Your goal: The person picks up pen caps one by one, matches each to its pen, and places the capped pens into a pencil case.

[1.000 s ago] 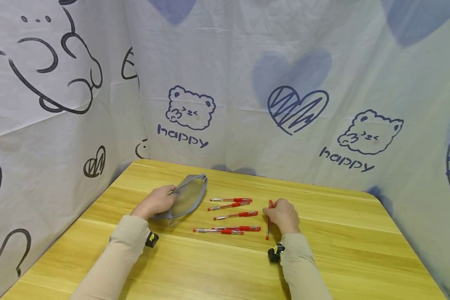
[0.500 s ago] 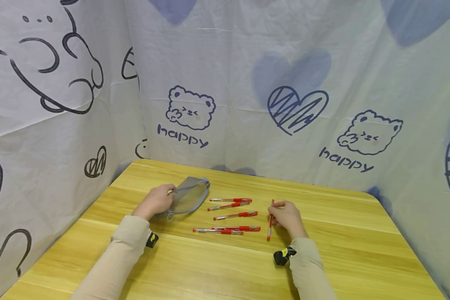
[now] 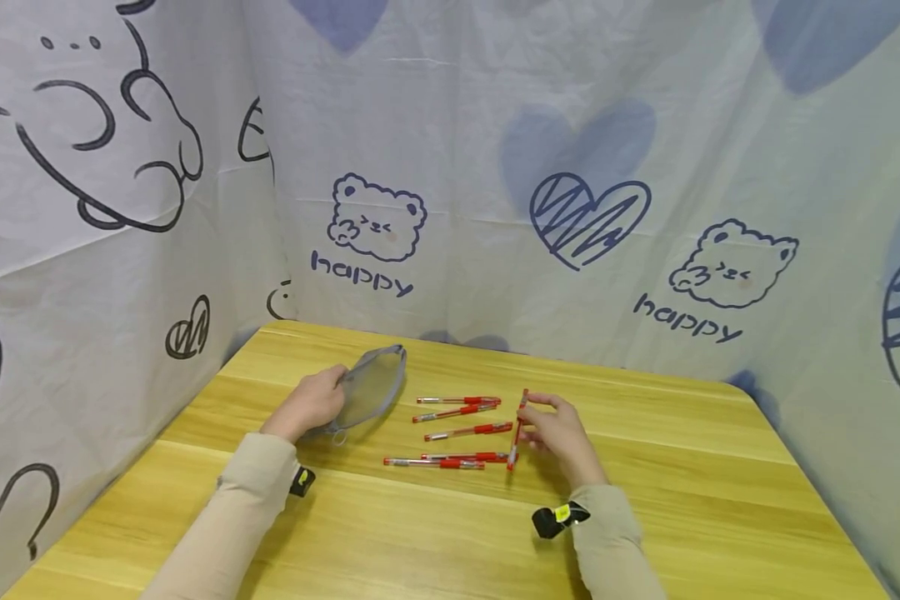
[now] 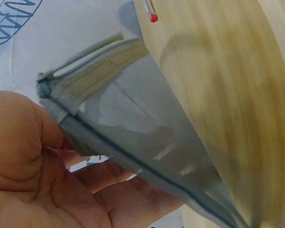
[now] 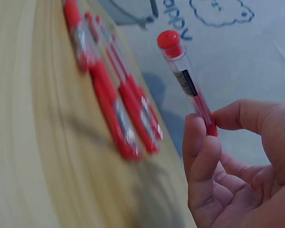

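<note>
Wooden desk (image 3: 435,533): the left hand (image 3: 310,405) grips a bag (image 3: 375,387); right of the bag, the right hand (image 3: 565,437) pinches a pen (image 3: 517,440) that, held above its middle, could pivot and knock loose pens (image 3: 468,432) nearer the bag.

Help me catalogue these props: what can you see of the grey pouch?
The grey pouch looks like thin, see-through mesh or film, with darker edging and a small ring at its near end. The left hand grips its left side. It slants over the wooden-looking table, left of the red pens, its edges spread apart as if its mouth gapes; whether its underside touches the table is unclear.
</note>
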`<state>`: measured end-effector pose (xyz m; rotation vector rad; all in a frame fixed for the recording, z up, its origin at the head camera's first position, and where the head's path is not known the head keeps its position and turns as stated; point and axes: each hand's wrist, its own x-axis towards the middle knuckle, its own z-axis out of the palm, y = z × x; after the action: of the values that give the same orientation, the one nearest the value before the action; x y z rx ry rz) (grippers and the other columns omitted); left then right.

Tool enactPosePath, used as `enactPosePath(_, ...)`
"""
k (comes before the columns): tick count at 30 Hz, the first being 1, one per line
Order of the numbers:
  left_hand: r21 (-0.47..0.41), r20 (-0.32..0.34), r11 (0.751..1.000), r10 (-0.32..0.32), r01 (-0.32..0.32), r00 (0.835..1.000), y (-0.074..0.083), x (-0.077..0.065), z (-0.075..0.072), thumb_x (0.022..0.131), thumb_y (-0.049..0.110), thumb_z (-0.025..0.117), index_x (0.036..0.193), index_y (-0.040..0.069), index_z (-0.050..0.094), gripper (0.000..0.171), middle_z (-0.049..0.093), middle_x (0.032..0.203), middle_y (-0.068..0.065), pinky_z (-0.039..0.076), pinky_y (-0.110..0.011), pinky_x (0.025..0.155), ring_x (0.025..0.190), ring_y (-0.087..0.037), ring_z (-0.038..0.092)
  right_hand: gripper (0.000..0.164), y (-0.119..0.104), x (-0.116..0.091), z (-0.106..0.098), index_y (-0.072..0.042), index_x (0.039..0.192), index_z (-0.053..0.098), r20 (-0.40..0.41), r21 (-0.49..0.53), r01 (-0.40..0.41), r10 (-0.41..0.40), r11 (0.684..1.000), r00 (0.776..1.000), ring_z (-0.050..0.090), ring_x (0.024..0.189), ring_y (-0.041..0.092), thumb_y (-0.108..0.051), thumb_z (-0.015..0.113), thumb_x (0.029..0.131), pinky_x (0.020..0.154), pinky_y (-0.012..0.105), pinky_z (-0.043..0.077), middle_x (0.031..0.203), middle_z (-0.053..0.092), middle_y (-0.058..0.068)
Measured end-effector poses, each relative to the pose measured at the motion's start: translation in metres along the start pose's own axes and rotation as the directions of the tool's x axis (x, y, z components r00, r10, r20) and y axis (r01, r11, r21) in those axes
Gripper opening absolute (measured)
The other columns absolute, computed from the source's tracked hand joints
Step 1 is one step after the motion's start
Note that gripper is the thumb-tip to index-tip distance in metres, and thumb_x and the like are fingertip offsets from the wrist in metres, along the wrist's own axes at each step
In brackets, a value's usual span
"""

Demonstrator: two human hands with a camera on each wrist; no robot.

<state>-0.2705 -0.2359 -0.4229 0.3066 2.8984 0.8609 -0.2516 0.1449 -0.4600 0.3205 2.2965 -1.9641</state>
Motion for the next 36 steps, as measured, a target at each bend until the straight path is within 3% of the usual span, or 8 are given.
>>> enactPosePath(5,-0.006,0.009,1.0,-0.006,0.006,1.0,0.005,-0.001,-0.002,0.112,0.014,0.029,0.153,-0.008,0.045,0.05,0.052,0.155,-0.035,0.046,-0.063,0.115,0.143,-0.053,0.051,0.05,-0.012,-0.003,0.019,-0.005,0.152,0.052,0.024,0.048,0.018,-0.02,0.999,1.0,0.069,0.063,0.01,-0.015,0.066,0.104,0.054,0.019,0.048,0.12,0.073,0.021)
enactPosePath(12,-0.046,0.033,0.999,-0.015,0.017,0.999,0.01,-0.004,-0.004,0.112,0.016,0.025,0.156,-0.008,0.041,0.052,0.047,0.158,-0.035,0.045,-0.063,0.116,0.146,-0.054,0.048,0.048,-0.027,-0.005,0.051,-0.01,0.15,0.052,0.049,0.102,0.026,-0.031,0.994,0.998,0.068,0.059,0.009,-0.015,0.067,0.105,0.052,0.018,0.048,0.131,0.071,0.025)
enactPosePath(19,-0.078,0.052,0.997,-0.009,0.013,0.999,0.011,-0.004,-0.001,0.112,0.017,0.024,0.162,-0.009,0.032,0.057,0.036,0.167,-0.035,0.034,-0.064,0.126,0.155,-0.054,0.035,0.05,-0.041,-0.001,0.082,-0.007,0.15,0.052,0.075,0.098,0.067,-0.074,0.993,0.994,0.07,0.059,0.009,-0.012,0.069,0.103,0.052,0.019,0.049,0.107,0.076,0.016)
enactPosePath(22,-0.122,0.073,0.992,-0.016,0.025,0.997,0.011,-0.004,-0.001,0.112,0.017,0.025,0.163,-0.007,0.031,0.057,0.036,0.167,-0.035,0.042,-0.063,0.121,0.155,-0.054,0.036,0.05,-0.047,-0.001,0.092,-0.006,0.15,0.052,0.086,0.091,0.069,-0.077,0.993,0.993,0.07,0.058,0.008,-0.011,0.069,0.103,0.051,0.018,0.048,0.107,0.076,0.017)
enactPosePath(25,-0.232,0.118,0.97,-0.042,0.069,0.992,0.011,-0.005,-0.002,0.111,0.017,0.026,0.165,-0.004,0.028,0.058,0.035,0.167,-0.035,0.058,-0.06,0.103,0.152,-0.056,0.039,0.05,-0.051,-0.001,0.101,-0.006,0.148,0.051,0.097,0.1,0.067,-0.077,0.993,0.992,0.068,0.057,0.007,-0.011,0.069,0.102,0.049,0.017,0.047,0.109,0.076,0.019)
enactPosePath(28,-0.349,0.163,0.929,-0.066,0.12,0.984,0.011,-0.006,-0.002,0.11,0.017,0.027,0.167,-0.001,0.025,0.06,0.036,0.164,-0.037,0.064,-0.058,0.087,0.143,-0.058,0.047,0.048,-0.052,0.001,0.108,-0.007,0.147,0.052,0.113,0.105,0.07,-0.082,0.992,0.99,0.067,0.057,0.007,-0.011,0.069,0.103,0.05,0.017,0.048,0.114,0.075,0.023)
enactPosePath(32,-0.423,0.199,0.893,-0.073,0.153,0.977,0.011,-0.008,-0.002,0.109,0.016,0.029,0.164,0.001,0.03,0.056,0.044,0.157,-0.036,0.062,-0.061,0.092,0.134,-0.056,0.057,0.046,-0.052,0.005,0.115,-0.007,0.147,0.052,0.141,0.11,0.061,-0.076,0.992,0.987,0.068,0.058,0.008,-0.011,0.068,0.103,0.051,0.017,0.05,0.113,0.075,0.021)
enactPosePath(36,-0.443,0.221,0.882,-0.063,0.157,0.973,0.011,-0.008,-0.001,0.109,0.015,0.031,0.16,0.003,0.035,0.053,0.05,0.151,-0.034,0.062,-0.06,0.092,0.13,-0.054,0.059,0.047,-0.052,0.009,0.12,-0.005,0.147,0.051,0.16,0.138,0.042,-0.064,0.99,0.985,0.068,0.058,0.009,-0.008,0.067,0.103,0.05,0.017,0.049,0.108,0.073,0.015)
